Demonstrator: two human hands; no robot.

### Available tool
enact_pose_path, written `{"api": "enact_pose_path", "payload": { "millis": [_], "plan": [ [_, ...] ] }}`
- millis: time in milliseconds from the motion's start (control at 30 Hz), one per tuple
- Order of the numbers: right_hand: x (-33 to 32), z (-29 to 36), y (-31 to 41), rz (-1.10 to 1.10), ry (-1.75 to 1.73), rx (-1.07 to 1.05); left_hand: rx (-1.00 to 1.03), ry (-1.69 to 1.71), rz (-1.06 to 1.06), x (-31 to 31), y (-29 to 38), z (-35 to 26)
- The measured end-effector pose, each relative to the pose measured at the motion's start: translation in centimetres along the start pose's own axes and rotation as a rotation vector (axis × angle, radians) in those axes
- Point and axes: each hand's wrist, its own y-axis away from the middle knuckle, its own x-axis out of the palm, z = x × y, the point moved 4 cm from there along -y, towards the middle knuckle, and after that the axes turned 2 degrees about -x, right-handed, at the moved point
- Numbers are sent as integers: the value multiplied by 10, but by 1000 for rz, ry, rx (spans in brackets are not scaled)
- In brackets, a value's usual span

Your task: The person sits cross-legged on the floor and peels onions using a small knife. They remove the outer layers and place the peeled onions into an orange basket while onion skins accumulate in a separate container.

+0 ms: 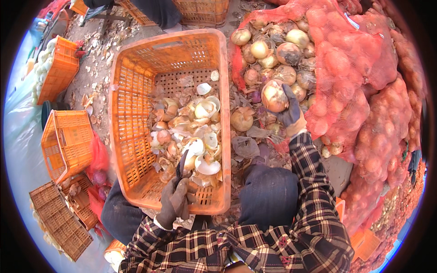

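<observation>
My left hand (174, 201), in a dark glove, grips a knife (181, 164) with a dark, pointed blade over the near part of an orange plastic crate (131, 112). Loose onion skins and curved peel pieces (181, 124) cover much of the crate's floor. To the right of the crate, my gloved right hand (293, 111) has its fingers around a large onion (274, 96) with brownish skin on it. That onion is just in front of an open red mesh sack (238, 65), from which unpeeled onions (286, 74) spill.
Full red mesh sacks (382, 136) are heaped along the right. On the left are an orange crate of peeled onions (58, 70), another orange crate (73, 138) and a tipped brown crate (61, 218). Another person's leg (160, 13) shows at the top. Peel scraps litter the ground.
</observation>
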Motion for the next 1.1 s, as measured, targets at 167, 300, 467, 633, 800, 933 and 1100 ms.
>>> {"api": "enact_pose_path", "payload": {
  "millis": [167,300,467,633,800,933,1100],
  "plan": [
    [47,13,75,150,181,70,139,-55,84,27,8,-33],
    [91,19,121,195,349,150,389,-105,107,69,7,-67],
    [164,3,172,407,595,238,432,150,369,116,28,-81],
    [190,-10,225,398,741,123,585,297,544,107,38,-80],
    [189,-41,260,471,510,-9,277,564,702,79,38,-46],
    [165,-77,270,234,36,116,395,219,361,76,43,-41],
    [141,-78,272,344,511,-360,458,-57,129,77,59,-37]
  ]
}}
